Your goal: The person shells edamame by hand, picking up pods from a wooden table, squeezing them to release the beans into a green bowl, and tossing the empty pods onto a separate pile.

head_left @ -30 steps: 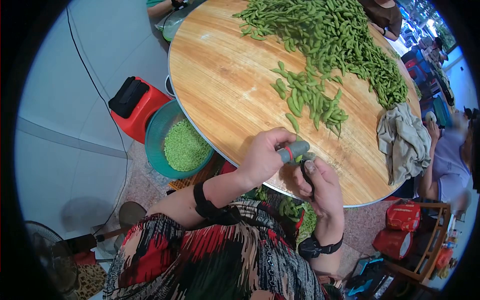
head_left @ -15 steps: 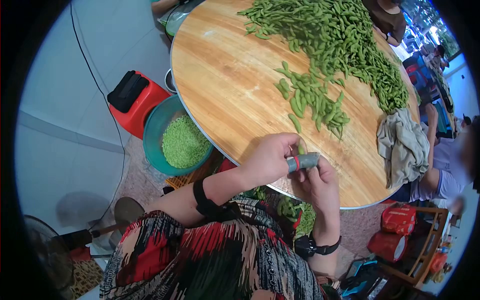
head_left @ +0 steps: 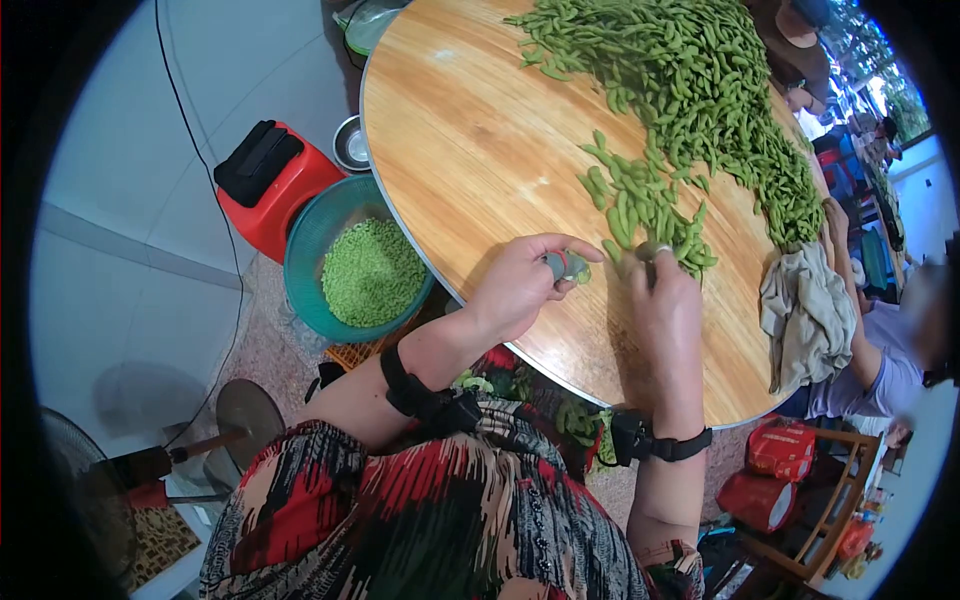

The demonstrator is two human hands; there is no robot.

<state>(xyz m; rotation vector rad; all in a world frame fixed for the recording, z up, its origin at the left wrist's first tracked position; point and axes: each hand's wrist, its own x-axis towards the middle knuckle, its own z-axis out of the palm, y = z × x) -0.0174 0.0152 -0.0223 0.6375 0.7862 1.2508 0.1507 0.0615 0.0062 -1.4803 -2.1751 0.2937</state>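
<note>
Our left hand [head_left: 515,285] is half curled, apart from our right hand [head_left: 668,310] at the loose pods [head_left: 642,198] on the bench [head_left: 470,150], near the heap [head_left: 690,85]. We cannot tell what they grip; we should pinch pods lightly.

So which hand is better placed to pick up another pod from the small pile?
Probably the right hand: it is at the near edge of the small pile, while the left hand sits just short of it.

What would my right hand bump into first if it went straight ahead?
Probably the small bunch of green pods; your right hand looks right at its edge, though touch is unclear.
</note>
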